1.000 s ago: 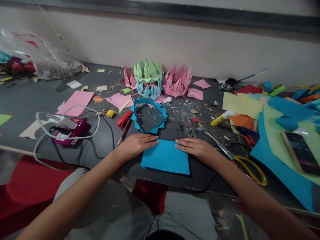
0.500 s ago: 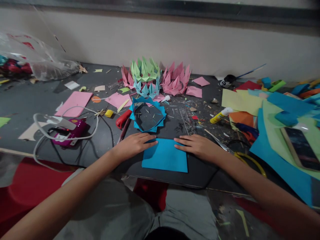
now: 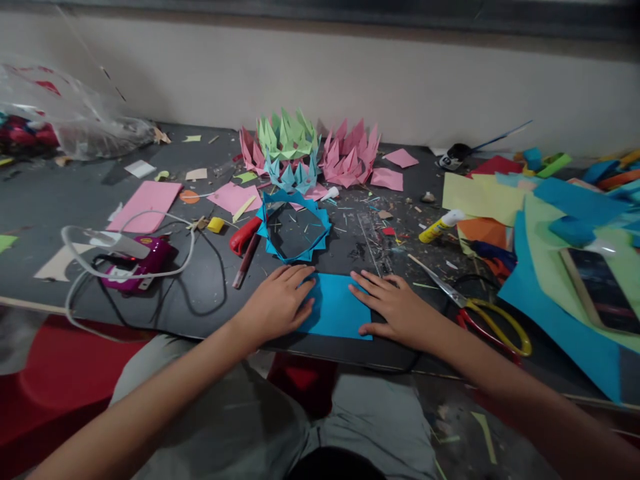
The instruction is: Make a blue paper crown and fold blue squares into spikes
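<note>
A flat blue sheet of paper [image 3: 334, 307] lies at the front edge of the dark table. My left hand [image 3: 281, 301] rests over its left side, fingers spread and pointing right. Over the right side lies my right hand [image 3: 393, 307], its fingers and thumb apart on the paper. Just beyond the sheet is a ring of folded blue paper [image 3: 320, 230] with pointed edges. Behind the ring stand a green folded-paper crown [image 3: 287, 137], a light blue one [image 3: 293, 175] and a pink one [image 3: 350, 160].
Scissors [image 3: 493, 327] with yellow and red handles lie beside my right forearm. A glue stick [image 3: 440, 227], coloured paper sheets and a phone [image 3: 603, 287] are at the right. A purple power adapter [image 3: 140, 263] with looping cables sits left, near a red-handled tool [image 3: 243, 237].
Both hands have moved nearer to me over the blue sheet. My left hand now covers more of its left side, and the right thumb has come onto its right edge.
</note>
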A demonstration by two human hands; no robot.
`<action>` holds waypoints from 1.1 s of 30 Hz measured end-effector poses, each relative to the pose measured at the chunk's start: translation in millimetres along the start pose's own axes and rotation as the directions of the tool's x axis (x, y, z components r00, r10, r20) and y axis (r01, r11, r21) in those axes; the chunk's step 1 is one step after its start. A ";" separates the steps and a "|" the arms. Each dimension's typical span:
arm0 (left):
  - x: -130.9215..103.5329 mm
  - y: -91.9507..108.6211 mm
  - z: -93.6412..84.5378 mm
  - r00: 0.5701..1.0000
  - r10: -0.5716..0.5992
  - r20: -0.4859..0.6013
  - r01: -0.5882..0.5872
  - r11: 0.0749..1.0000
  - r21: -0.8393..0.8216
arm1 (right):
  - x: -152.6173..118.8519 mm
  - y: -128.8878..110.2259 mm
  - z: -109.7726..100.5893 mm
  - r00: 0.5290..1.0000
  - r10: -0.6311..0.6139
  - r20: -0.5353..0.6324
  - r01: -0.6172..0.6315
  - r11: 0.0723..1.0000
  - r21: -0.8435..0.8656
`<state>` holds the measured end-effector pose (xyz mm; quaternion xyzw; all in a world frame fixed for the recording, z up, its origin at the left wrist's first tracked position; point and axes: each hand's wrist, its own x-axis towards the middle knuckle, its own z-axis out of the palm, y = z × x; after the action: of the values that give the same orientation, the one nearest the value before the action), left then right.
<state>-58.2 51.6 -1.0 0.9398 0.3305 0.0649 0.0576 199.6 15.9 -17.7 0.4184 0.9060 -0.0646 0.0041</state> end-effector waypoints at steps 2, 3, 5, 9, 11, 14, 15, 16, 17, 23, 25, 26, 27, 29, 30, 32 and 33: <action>1.6 13.2 5.8 0.998 -0.043 -0.037 0.043 0.999 -0.022 | -0.5 0.1 2.2 1.000 -0.001 -0.005 0.000 1.000 -0.006; 2.4 18.0 9.3 0.999 -0.039 -0.038 0.038 0.999 -0.031 | -0.5 0.0 2.5 1.000 -0.002 -0.004 0.002 1.000 -0.006; 3.5 23.5 16.1 0.999 -0.023 -0.027 0.022 0.999 -0.039 | 0.0 -0.1 2.3 1.000 -0.007 0.004 0.007 1.000 -0.002; 3.0 22.9 22.9 1.000 -0.007 0.012 0.007 1.000 -0.026 | 1.1 0.4 2.0 0.999 -0.013 0.042 0.013 1.000 -0.006; 2.4 21.3 22.6 1.000 -0.001 0.024 0.002 1.000 -0.023 | 0.6 1.6 2.6 0.998 -0.010 0.055 0.011 1.000 -0.011; 2.4 20.9 21.1 0.999 -0.011 0.049 0.012 1.000 -0.023 | -0.3 3.0 1.0 0.999 -0.010 0.043 0.010 1.000 0.000; 2.6 21.4 20.9 0.998 -0.016 0.060 0.018 1.000 -0.024 | 0.3 2.3 -0.9 0.999 -0.012 0.032 0.012 1.000 0.005; 2.8 22.0 20.9 0.997 -0.020 0.069 0.022 0.999 -0.027 | 1.7 0.6 -3.3 1.000 -0.016 0.020 0.015 1.000 0.006; 3.0 22.9 21.3 0.997 -0.024 0.072 0.026 0.999 -0.030 | 4.2 -2.3 -5.8 1.000 -0.014 0.005 0.014 1.000 0.005; 4.7 28.0 24.4 0.997 -0.066 0.045 0.068 0.996 -0.061 | 33.3 -37.2 -3.4 0.987 0.071 -0.141 -0.078 0.996 -0.045; 5.2 27.3 22.5 0.995 -0.088 0.052 0.092 0.992 -0.082 | 37.7 -43.2 3.9 0.972 0.117 -0.203 -0.126 0.991 -0.035; 5.1 26.1 20.7 0.993 -0.098 0.062 0.103 0.990 -0.095 | 37.4 -43.6 7.2 0.963 0.138 -0.233 -0.147 0.989 -0.019; 4.4 24.1 18.7 0.992 -0.106 0.073 0.114 0.988 -0.107 | 35.5 -42.4 10.0 0.954 0.152 -0.258 -0.158 0.987 -0.004; 1.2 18.6 14.7 0.987 -0.135 0.090 0.145 0.982 -0.117 | 28.3 -37.2 13.9 0.938 0.164 -0.304 -0.169 0.986 0.009; -1.4 15.4 13.2 0.984 -0.157 0.090 0.167 0.979 -0.114 | 23.7 -34.3 15.2 0.930 0.171 -0.325 -0.179 0.984 0.003; -7.8 9.5 12.5 0.975 -0.209 0.072 0.216 0.972 -0.094 | 14.8 -30.0 17.1 0.912 0.195 -0.362 -0.217 0.976 -0.020; -11.0 7.2 13.2 0.972 -0.228 0.060 0.233 0.969 -0.082 | 11.2 -29.1 17.9 0.903 0.207 -0.376 -0.237 0.971 -0.036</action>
<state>-60.2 38.2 -13.8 0.8929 0.4327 0.0486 0.1147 169.4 3.5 -32.9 0.5231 0.8386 0.0529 -0.1424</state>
